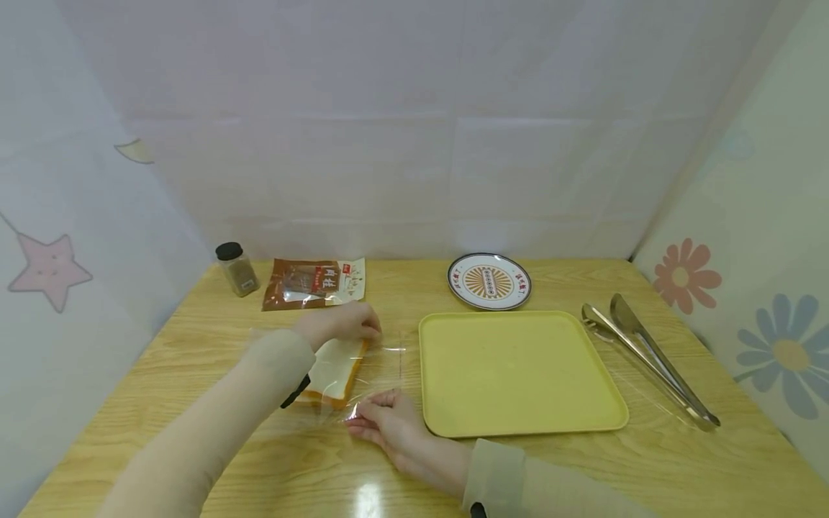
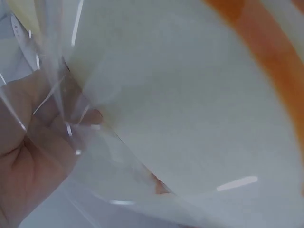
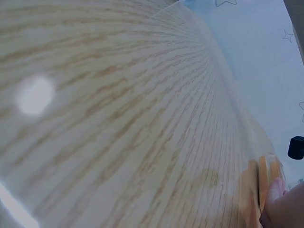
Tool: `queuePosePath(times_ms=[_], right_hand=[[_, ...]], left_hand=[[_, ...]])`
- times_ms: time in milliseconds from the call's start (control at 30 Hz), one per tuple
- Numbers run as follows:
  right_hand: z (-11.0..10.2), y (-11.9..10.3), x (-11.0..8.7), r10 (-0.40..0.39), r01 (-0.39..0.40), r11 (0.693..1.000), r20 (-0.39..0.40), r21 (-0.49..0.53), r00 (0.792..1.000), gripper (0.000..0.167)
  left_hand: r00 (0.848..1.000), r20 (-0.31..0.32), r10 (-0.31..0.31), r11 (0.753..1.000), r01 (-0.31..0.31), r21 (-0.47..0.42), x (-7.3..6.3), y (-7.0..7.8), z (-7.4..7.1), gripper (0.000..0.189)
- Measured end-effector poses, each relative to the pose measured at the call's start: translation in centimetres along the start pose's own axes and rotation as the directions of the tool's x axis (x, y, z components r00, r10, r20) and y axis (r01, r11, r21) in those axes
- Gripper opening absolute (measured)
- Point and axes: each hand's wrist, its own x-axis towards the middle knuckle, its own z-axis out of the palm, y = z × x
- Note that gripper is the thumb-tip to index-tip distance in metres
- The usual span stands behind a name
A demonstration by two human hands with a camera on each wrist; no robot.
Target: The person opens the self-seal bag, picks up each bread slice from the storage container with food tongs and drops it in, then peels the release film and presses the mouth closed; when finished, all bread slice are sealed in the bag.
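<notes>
Sliced white bread point(image 1: 333, 370) with orange-brown crust lies left of centre in the head view, covered by a clear plastic bag point(image 1: 386, 360). My left hand point(image 1: 346, 324) is at the bread's far right corner, gripping its edge. In the left wrist view, the fingers point(image 2: 52, 118) show through the film and partly pass behind the slice point(image 2: 190, 104). With thumb and fingertips, my right hand point(image 1: 398, 428) pinches the near right corner of the bag. The right wrist view catches only part of that hand point(image 3: 285, 209), beside the crusts point(image 3: 263, 178).
A yellow tray point(image 1: 518, 374) lies right of the bag, with metal tongs point(image 1: 654, 360) beyond it. Behind stand a patterned plate point(image 1: 488, 281), a brown-and-white packet point(image 1: 314, 284) and a black-lidded jar point(image 1: 237, 270). Fabric walls surround the wooden table point(image 1: 291, 475).
</notes>
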Motion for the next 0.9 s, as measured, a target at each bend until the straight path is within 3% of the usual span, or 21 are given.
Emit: queuePosePath(times_ms=[267, 567, 700, 900], right_hand=[[-0.2, 0.0, -0.1, -0.018, 0.018, 1.0, 0.001, -0.006, 1.0, 0.013], [-1.3, -0.8, 0.2, -0.085, 0.084, 0.995, -0.018, -0.054, 0.996, 0.012], [-2.1, -2.0, 0.5, -0.143, 0.14, 0.986, -0.027, -0.093, 0.989, 0.016], [-3.0, -3.9, 1.1, -0.23, 0.225, 0.963, -0.021, -0.149, 0.973, 0.02]], left_hand=[[0.995, -0.097, 0.028, 0.999, -0.029, -0.015, -0.5, -1.1, -0.5, 0.009], [0.976, -0.215, -0.041, 0.982, -0.001, -0.189, -3.0, -3.5, -1.3, 0.011], [0.947, -0.303, -0.112, 0.957, 0.021, -0.29, -4.8, -4.3, -2.0, 0.015], [0.88, -0.425, -0.211, 0.901, 0.006, -0.434, -8.2, -4.8, -3.2, 0.022]])
